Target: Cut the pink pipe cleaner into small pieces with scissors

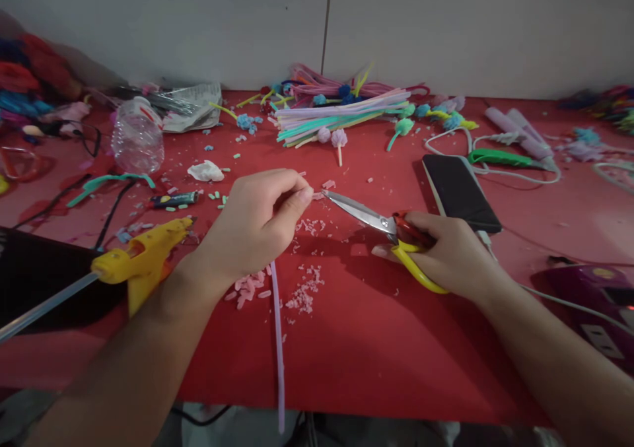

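Observation:
My left hand is closed in a pinch above the middle of the red table. A lilac pipe cleaner runs out from under it toward the table's front edge, and a short pinkish end shows at the fingertips. My right hand grips scissors with red and yellow handles. Their blades look nearly closed, with the tips just right of that pinkish end. Small pink clippings and a heap of larger cut pink pieces lie below my left hand.
A yellow glue gun stands left of my left forearm. Behind lie a bundle of pipe cleaners, a clear plastic bottle and crumpled tissue. A phone with a white cable and a purple power strip are at right.

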Tool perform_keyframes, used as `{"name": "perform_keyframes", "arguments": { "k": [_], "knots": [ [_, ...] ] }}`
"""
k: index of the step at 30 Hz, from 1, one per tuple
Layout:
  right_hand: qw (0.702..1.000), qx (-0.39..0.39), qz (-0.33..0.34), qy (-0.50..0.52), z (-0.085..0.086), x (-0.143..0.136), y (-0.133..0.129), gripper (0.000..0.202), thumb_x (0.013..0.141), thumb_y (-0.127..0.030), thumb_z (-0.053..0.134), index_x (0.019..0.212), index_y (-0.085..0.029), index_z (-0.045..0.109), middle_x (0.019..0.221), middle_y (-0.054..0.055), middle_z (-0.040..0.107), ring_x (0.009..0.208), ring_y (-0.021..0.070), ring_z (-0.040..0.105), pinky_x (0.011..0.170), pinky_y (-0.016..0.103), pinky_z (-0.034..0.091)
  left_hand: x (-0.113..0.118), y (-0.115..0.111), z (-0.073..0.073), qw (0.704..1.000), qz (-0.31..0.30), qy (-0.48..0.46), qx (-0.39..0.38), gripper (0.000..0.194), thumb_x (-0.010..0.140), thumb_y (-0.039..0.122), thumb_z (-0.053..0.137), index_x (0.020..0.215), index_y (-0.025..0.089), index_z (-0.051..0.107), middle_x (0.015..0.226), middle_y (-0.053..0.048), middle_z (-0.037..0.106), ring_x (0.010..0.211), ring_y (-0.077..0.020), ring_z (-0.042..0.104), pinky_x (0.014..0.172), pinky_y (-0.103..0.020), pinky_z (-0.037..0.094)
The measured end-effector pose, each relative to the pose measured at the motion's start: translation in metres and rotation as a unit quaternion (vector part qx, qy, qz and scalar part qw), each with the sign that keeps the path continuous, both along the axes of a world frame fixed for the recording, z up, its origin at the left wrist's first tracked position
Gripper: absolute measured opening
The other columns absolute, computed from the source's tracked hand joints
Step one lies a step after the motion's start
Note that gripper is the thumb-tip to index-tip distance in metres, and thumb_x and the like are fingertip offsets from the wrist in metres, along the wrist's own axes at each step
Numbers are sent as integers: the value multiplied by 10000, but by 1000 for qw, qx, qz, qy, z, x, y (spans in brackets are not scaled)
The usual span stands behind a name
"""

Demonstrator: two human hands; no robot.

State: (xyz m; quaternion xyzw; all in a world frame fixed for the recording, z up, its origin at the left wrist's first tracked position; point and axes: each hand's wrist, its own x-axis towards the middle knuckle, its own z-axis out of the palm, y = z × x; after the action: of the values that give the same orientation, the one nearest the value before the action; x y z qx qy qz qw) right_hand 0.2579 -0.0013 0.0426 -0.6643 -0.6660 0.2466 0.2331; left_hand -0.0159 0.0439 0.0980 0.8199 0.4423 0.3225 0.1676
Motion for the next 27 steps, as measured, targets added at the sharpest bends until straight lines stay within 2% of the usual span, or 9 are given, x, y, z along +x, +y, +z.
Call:
{"name": "perform_keyframes", "arguments": {
  "k": [5,17,27],
  "knots": [
    [1000,6,5,-5,0,1,-1,700,676,-867,724,646,-252,393,609,-52,292,591,124,252,495,299,234,0,-1,2,1000,-6,-1,-25,279,980,257,563,711,192,601,629,23,538,597,-126,478,562,-297,372],
    [1000,-10,-6,-18,2,-1,2,721,633,-912,695,622,-247,415,607,-41,293,590,130,260,484,286,248,1,0,-1,1000,-10,5,-7,273,970,262,580,710,203,637,720,-4,684,681,-155,595,607,-308,412],
    [1000,13,-3,-6,1,0,0,720,672,-862,728,624,-248,355,618,-48,264,590,120,238,487,287,225,1,0,-1,1000,-19,3,20,232,979,200,592,750,193,635,749,3,679,698,-142,596,660,-305,426]
  ]
}}
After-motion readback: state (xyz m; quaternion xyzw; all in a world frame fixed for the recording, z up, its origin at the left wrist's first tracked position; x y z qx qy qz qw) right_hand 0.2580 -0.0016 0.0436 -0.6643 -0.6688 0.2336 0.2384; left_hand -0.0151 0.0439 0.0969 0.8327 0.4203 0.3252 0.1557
